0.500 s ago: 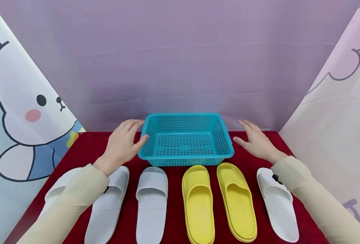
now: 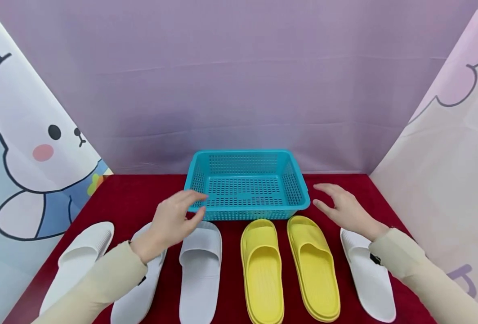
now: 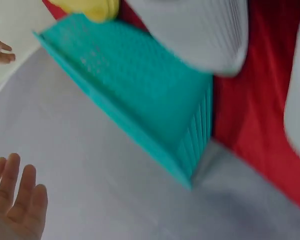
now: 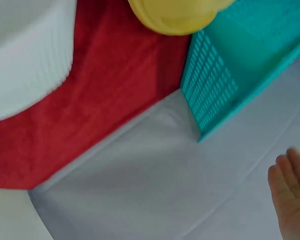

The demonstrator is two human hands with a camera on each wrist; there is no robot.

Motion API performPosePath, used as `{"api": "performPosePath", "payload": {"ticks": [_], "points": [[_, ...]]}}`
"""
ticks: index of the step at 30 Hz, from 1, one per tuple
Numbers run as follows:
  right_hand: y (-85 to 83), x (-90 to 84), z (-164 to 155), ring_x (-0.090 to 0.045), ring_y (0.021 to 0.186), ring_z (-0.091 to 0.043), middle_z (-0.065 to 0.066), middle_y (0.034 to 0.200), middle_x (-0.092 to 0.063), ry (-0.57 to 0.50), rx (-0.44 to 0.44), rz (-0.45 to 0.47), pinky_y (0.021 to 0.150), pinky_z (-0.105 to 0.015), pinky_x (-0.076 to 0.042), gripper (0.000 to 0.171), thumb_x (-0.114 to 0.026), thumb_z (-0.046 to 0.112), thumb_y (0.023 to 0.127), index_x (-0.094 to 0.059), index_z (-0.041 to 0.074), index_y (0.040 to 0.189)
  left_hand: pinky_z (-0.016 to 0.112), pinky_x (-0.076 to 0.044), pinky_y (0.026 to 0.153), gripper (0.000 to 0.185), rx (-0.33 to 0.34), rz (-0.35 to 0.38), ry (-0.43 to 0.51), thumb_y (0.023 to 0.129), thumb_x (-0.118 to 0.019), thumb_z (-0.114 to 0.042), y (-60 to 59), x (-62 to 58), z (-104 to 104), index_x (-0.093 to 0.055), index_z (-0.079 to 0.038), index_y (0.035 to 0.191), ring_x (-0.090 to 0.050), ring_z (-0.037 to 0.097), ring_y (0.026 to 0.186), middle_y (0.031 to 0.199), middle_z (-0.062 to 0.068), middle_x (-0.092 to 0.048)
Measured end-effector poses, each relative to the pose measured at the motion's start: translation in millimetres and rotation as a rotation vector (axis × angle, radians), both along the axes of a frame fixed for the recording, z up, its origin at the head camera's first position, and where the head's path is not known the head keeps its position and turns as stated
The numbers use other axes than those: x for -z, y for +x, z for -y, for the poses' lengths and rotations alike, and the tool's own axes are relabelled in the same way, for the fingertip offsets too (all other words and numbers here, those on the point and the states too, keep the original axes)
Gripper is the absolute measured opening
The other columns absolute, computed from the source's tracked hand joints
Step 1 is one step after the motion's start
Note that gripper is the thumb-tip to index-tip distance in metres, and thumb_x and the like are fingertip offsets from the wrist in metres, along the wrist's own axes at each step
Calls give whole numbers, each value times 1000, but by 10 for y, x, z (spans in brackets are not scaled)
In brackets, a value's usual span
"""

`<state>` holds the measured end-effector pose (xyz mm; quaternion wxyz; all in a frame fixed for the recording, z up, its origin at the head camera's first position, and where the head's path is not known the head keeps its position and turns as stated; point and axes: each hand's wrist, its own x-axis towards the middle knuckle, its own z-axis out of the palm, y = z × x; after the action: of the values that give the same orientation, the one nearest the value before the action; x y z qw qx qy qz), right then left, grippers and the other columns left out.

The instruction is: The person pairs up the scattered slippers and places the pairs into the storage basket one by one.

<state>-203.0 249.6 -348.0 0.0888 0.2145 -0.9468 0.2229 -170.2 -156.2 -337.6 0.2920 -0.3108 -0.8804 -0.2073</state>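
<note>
Left hand [image 2: 173, 223] hovering with fingers loosely spread and gripping nothing, over the toe of a grey slipper [image 2: 200, 270] and just in front of the basket's near left corner. Right hand [image 2: 346, 210] likewise relaxed and empty, fingers apart, just off the basket's near right corner, above the cloth near the toe of the rightmost white slipper [image 2: 367, 274]. Teal basket [image 2: 299, 186], slotted and empty, standing at the middle of the red cloth's [image 2: 129, 198] far edge, against the purple backdrop [image 2: 239, 90]. Six slippers in a row along the near edge, toes toward the basket: white [image 2: 78, 261] at the left, then a grey one [image 2: 139, 297] partly hidden under the left sleeve [image 2: 101, 288], then the grey one below the left hand, two yellow slippers [image 2: 263, 270] [image 2: 313, 265] side by side in the middle, just short of the basket's front wall, and the white one at the right, its heel end passing under the right sleeve [image 2: 417, 274]. Rabbit cartoon panel [image 2: 32, 148] along the left side. Blurred in the left wrist view: basket wall [image 3: 140, 100], a grey toe [image 3: 200, 35] and fingertips [image 3: 17, 200] at the bottom left. In the right wrist view: basket corner [image 4: 215, 85], a yellow toe [image 4: 175, 15] and straight fingers [image 4: 292, 200] at the right edge.
</note>
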Motion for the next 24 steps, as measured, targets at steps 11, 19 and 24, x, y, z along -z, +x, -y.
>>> {"api": "performPosePath", "payload": {"ticks": [11, 19, 24], "points": [[197, 303, 18, -56, 107, -27, -8, 115, -61, 0, -84, 75, 90, -47, -47, 37, -65, 21, 84, -59, 6, 118, 23, -52, 76, 21, 251, 114, -166, 80, -65, -14, 137, 339, -80, -66, -17, 101, -59, 7, 95, 101, -7, -63], [216, 444, -44, -50, 116, -33, -14, 126, -54, 47, -107, 265, 95, -51, -42, 64, -69, 35, 78, -49, 0, 128, 29, -45, 96, 51, 446, 138, -503, 80, -68, -22, -17, 469, -207, -52, -13, 127, -47, 13, 121, 130, -1, -51], [205, 531, -61, -46, 119, -35, -16, 131, -50, 58, -117, 337, 97, -53, -40, 74, -72, 37, 75, -44, -2, 131, 31, -37, 105, 68, 504, 179, -662, 79, -70, -29, -92, 547, -302, -40, -12, 137, -37, 17, 131, 140, 2, -42]]}}
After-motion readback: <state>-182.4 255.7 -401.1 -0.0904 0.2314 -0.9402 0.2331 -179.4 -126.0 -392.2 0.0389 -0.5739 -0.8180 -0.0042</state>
